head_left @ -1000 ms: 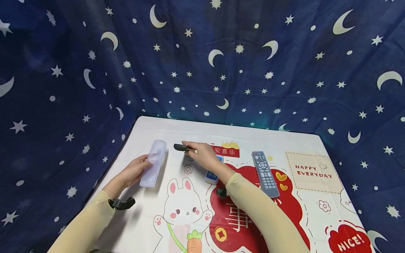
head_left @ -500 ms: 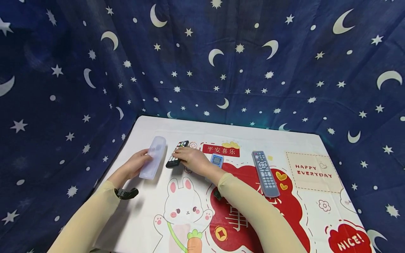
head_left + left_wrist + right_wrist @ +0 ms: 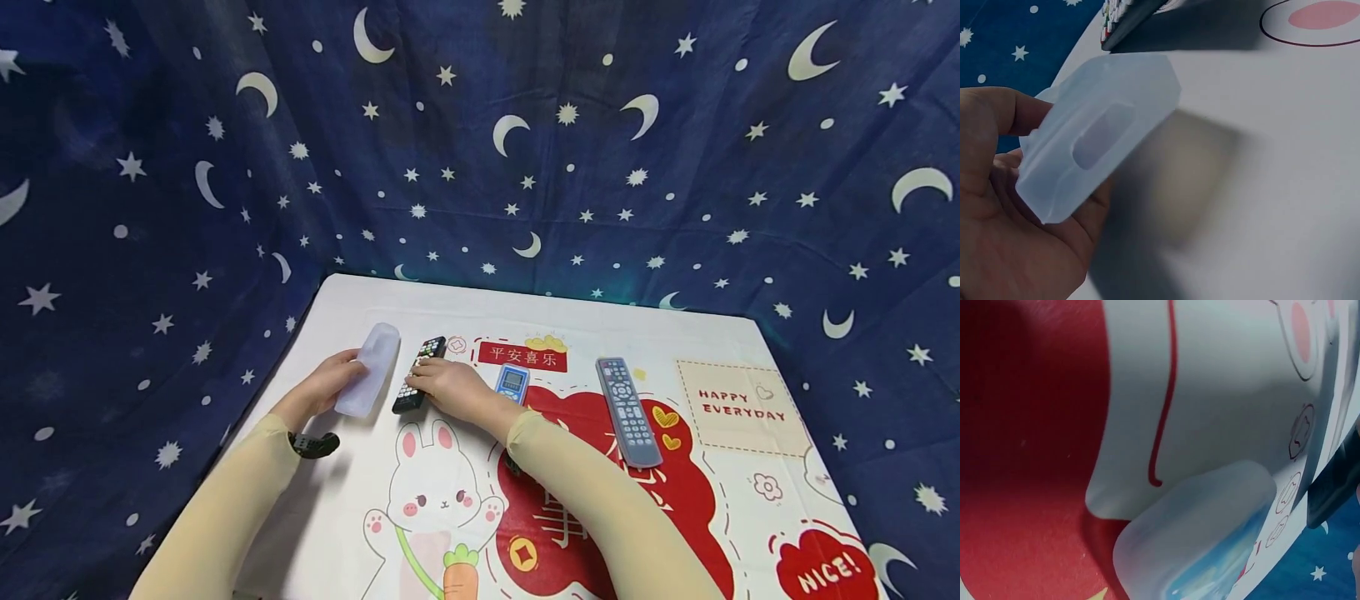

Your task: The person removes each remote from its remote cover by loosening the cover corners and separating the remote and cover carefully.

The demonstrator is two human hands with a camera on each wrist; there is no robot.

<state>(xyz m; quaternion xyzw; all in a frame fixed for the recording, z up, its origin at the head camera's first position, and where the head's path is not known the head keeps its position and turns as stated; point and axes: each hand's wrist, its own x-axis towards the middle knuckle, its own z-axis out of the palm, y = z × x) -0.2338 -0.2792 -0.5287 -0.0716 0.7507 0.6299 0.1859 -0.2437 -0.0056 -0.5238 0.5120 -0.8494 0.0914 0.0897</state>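
My left hand (image 3: 326, 382) holds a translucent silicone remote cover (image 3: 372, 367) by its left side, above the table. In the left wrist view the cover (image 3: 1100, 134) is tilted, thumb on one side and fingers beneath. Just to its right, a black remote control (image 3: 407, 398) with light and coloured buttons lies under the fingers of my right hand (image 3: 453, 387), buttons facing up. Those fingers grip its right side and cover part of the keys. Only the end of the black remote (image 3: 1332, 487) shows at the edge of the right wrist view.
A small blue remote (image 3: 513, 381) in a clear cover lies beneath my right forearm. Further right is a grey remote (image 3: 630, 412), also in a cover. The printed white tablecloth (image 3: 315, 533) meets a dark blue star-and-moon curtain (image 3: 465, 167) behind and at the left.
The black remote has gone from edge-on and raised to buttons up, lower and closer to me. My left hand has shifted the cover slightly away and to the right.
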